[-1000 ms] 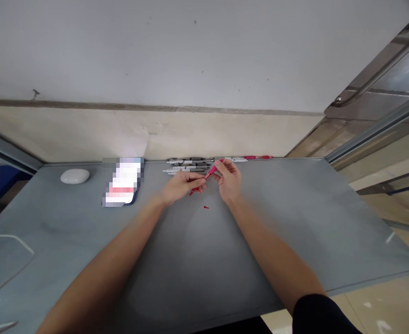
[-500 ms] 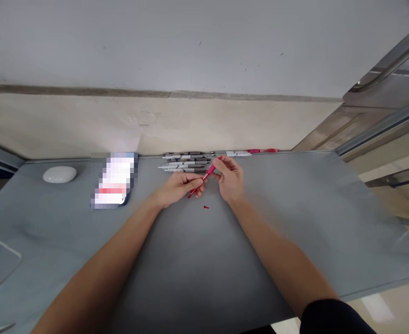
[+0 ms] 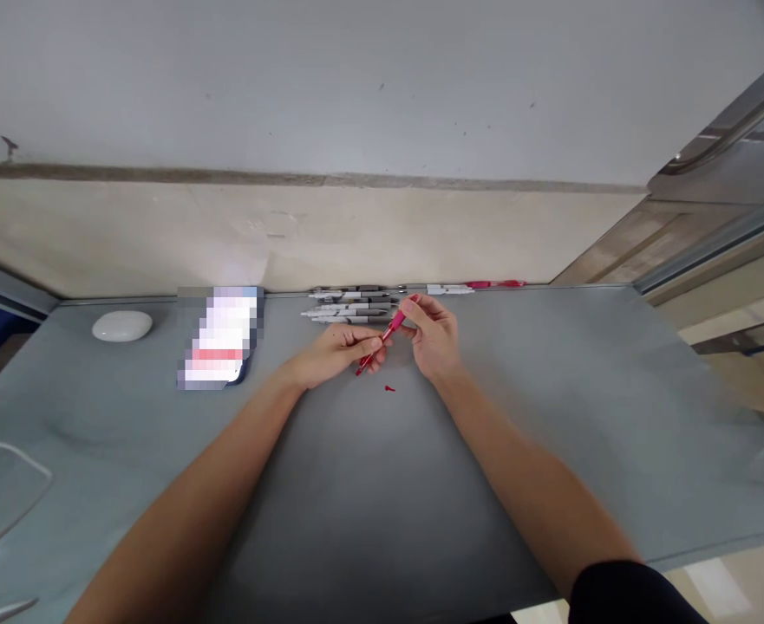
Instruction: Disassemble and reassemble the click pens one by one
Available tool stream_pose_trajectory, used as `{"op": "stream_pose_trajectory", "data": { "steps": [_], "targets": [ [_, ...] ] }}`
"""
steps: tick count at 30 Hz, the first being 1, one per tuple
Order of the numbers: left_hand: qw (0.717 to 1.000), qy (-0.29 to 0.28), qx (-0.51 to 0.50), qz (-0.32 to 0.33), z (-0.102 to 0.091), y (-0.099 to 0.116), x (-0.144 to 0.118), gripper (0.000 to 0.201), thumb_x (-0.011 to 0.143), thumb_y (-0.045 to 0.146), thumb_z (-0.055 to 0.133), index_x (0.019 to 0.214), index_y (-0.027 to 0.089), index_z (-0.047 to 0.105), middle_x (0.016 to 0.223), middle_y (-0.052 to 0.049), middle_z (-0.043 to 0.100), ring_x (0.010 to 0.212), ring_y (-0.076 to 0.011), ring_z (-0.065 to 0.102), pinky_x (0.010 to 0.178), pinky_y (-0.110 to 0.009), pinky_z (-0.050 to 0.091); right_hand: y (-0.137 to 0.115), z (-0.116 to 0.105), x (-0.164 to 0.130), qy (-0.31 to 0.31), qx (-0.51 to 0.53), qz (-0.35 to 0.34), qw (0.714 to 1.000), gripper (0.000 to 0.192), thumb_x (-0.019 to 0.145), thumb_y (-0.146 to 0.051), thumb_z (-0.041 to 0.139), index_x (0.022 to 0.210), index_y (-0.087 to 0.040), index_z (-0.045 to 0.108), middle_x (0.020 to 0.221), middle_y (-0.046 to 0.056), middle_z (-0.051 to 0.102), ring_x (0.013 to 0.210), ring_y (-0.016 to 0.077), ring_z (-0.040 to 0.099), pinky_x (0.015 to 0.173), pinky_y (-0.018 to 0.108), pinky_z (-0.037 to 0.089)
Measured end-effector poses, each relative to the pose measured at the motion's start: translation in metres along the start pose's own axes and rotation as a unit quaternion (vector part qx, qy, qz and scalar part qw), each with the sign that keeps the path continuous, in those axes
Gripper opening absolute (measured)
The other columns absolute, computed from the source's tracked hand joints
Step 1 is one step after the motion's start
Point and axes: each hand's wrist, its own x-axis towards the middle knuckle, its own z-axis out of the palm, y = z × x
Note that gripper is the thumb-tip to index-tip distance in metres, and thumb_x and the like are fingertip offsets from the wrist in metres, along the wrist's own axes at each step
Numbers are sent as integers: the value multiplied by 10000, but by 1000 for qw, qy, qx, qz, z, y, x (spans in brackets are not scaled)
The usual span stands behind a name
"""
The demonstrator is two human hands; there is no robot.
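1. Stretching out from the bottom edge, two bare forearms are crossing the grey table (image 3: 551, 416) toward its far middle; a dark sleeve (image 3: 622, 594) is showing at the right arm's near end.
2. Lying on the tabletop just nearer than the hands, a small red piece (image 3: 388, 388) is sitting loose, apart from both hands, slightly closer to the left hand's knuckles than to the right wrist.
3. Curling its fingers, the left hand (image 3: 329, 355) is closing around the lower end of a red pen (image 3: 385, 340), with the pen's tip poking out below the fingers toward the near left.
4. Pinching with thumb and forefinger, the right hand (image 3: 434, 336) is gripping the pen's upper end, so both hands are holding the one pen between them, above the table rather than resting on it.
5. Running on a slant, the pen's long axis is pointing from near left up to far right; the left hand is holding the nearer, lower end and the right hand the farther, higher end, with the two hands close but not touching.
6. Sitting just beyond the hands, a row of grey and white pens (image 3: 349, 308) is lying crosswise along the table's back edge, and another red pen (image 3: 495, 283) is lying farther right against the wall.
7. Resting well to the left are a blurred-out flat object (image 3: 220, 338) and a white oval case (image 3: 122, 326).
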Motion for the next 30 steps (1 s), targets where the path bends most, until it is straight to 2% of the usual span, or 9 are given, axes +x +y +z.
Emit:
{"op": "stream_pose_trajectory", "data": {
  "steps": [5, 10, 13, 16, 30],
  "targets": [
    [1000, 3, -10, -2, 1, 0, 0, 313, 929, 435, 599, 901, 144, 712, 791, -44, 664, 698, -128, 589, 633, -251, 461, 0, 1, 0, -3, 9, -4, 1000, 225, 655, -367, 831, 740, -244, 662, 724, -46, 631, 661, 106, 601, 640, 276, 571],
    [996, 83, -14, -3, 7, 0, 3, 306, 861, 436, 690, 927, 144, 748, 858, -72, 716, 736, -147, 638, 673, -268, 492, 0, 3, 1, 43, 13, -17, 999, 287, 620, -371, 855, 742, -232, 636, 732, -47, 642, 658, 106, 596, 635, 283, 577],
    [991, 133, 5, 2, 10, -2, 4, 349, 785, 427, 766, 1007, 157, 759, 795, -44, 706, 691, -140, 621, 647, -270, 497, 0, 3, 2, 57, 3, -22, 998, 298, 614, -372, 861, 729, -228, 627, 747, -40, 654, 678, 110, 605, 649, 289, 583],
    [988, 153, 6, 0, 12, -3, 4, 354, 767, 413, 779, 1004, 152, 763, 750, -29, 700, 663, -133, 620, 650, -274, 512, 1, 3, 2, 54, 6, -21, 998, 296, 604, -368, 870, 728, -226, 641, 745, -38, 659, 667, 111, 611, 641, 291, 586],
    [994, 111, -11, -4, 15, 2, 4, 314, 818, 445, 719, 871, 136, 736, 715, -33, 697, 603, -128, 630, 595, -256, 517, -1, 3, -3, 53, -2, -10, 999, 224, 638, -370, 851, 713, -232, 691, 682, -34, 652, 643, 119, 618, 644, 298, 579]
  ]
}}
